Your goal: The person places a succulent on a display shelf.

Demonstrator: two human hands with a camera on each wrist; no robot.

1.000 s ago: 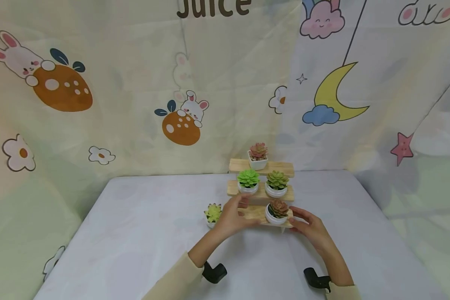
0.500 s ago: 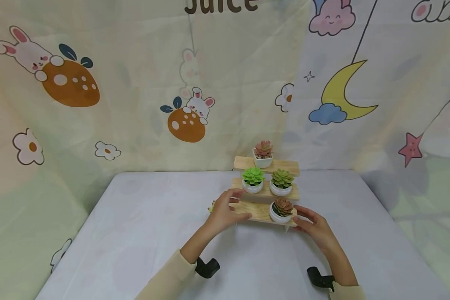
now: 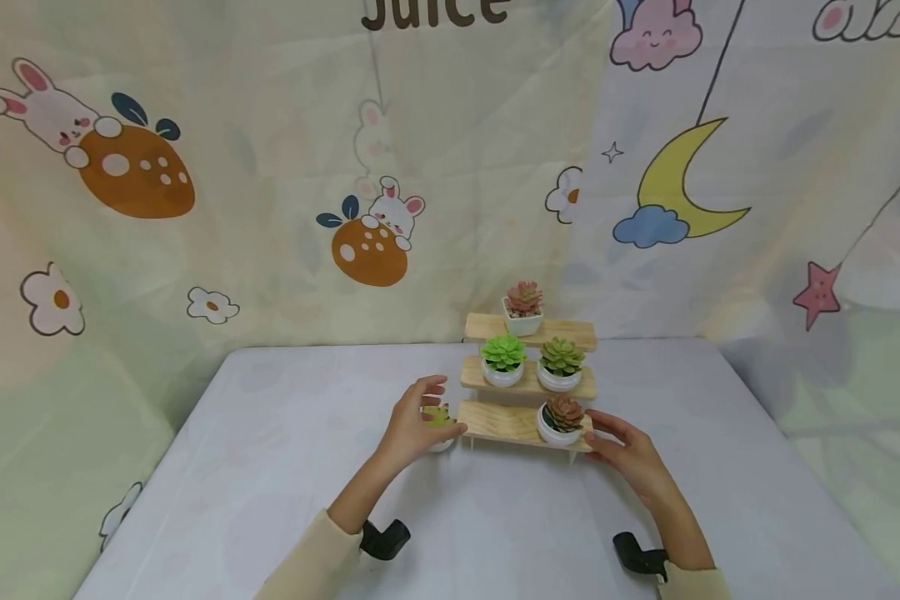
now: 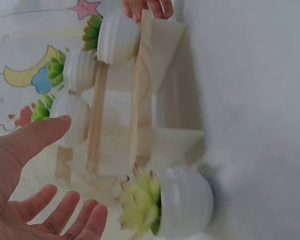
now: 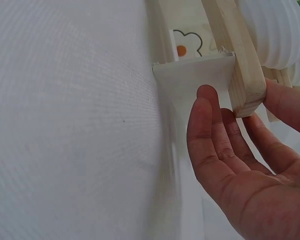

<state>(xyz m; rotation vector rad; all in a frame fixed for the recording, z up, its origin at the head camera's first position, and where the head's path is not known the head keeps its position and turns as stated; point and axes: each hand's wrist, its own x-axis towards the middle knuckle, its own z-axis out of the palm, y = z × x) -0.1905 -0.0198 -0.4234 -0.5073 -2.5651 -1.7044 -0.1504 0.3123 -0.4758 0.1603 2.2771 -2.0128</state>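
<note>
A small yellow-green succulent (image 4: pixel 140 205) in a white pot (image 4: pixel 187 202) stands on the table, left of a three-tier wooden plant stand (image 3: pixel 495 423). My left hand (image 3: pixel 408 427) is beside this succulent, partly covering it in the head view. In the left wrist view its thumb and fingers are spread, with nothing between them. At the stand's right end, my right hand (image 3: pixel 633 462) pinches the lowest board (image 5: pixel 247 82) by its end, thumb on one side and fingers on the other. Close by on that board sits a brown-red succulent (image 3: pixel 565 412) in a white pot.
On the middle board are a bright green succulent (image 3: pixel 504 353) and a darker green one (image 3: pixel 562 357). The top board bears a pink succulent (image 3: pixel 524 298) in a square pot. White legs (image 5: pixel 195 75) support the stand. A printed cloth (image 3: pixel 270 208) hangs behind the table (image 3: pixel 307 400).
My left hand has moved left, away from the stand's lowest board, to the yellow-green succulent. My right hand has stayed at the board's end.
</note>
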